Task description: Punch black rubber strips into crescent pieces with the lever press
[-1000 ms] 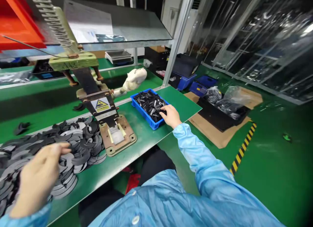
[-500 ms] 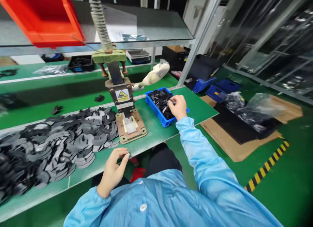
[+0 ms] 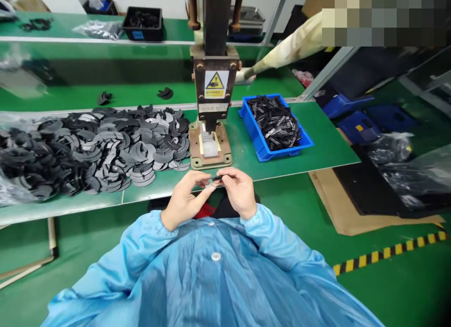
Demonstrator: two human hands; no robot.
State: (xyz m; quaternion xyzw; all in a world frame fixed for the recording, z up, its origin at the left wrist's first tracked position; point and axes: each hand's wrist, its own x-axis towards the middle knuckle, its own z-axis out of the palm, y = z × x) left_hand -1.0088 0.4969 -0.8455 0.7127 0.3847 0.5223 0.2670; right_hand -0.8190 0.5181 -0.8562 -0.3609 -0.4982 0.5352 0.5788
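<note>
Just in front of the press base (image 3: 226,159), my right hand (image 3: 240,191) pinches a small black part (image 3: 217,178). My left hand (image 3: 186,198) faces it, its thumb and index finger close to the left end of that part. Whether the left fingers hold anything is too small to make out. Behind my hands stands the press (image 3: 215,64) with a yellow warning label, and a pale block (image 3: 210,149) sits on its base. To the right, a blue tray (image 3: 259,148) holds many thin black parts (image 3: 276,122).
A large pile of dark curved pieces (image 3: 105,151) covers the bench's left side. On the rear shelf are a black bin (image 3: 143,35) and plastic bags (image 3: 100,30). A wrapped pale arm (image 3: 292,47) extends right from the press. Cardboard (image 3: 338,209) lies on the floor.
My right hand has moved from the blue tray to meet my left hand before the press, carrying a black part. My left hand has shifted toward it. The view has tilted down and turned.
</note>
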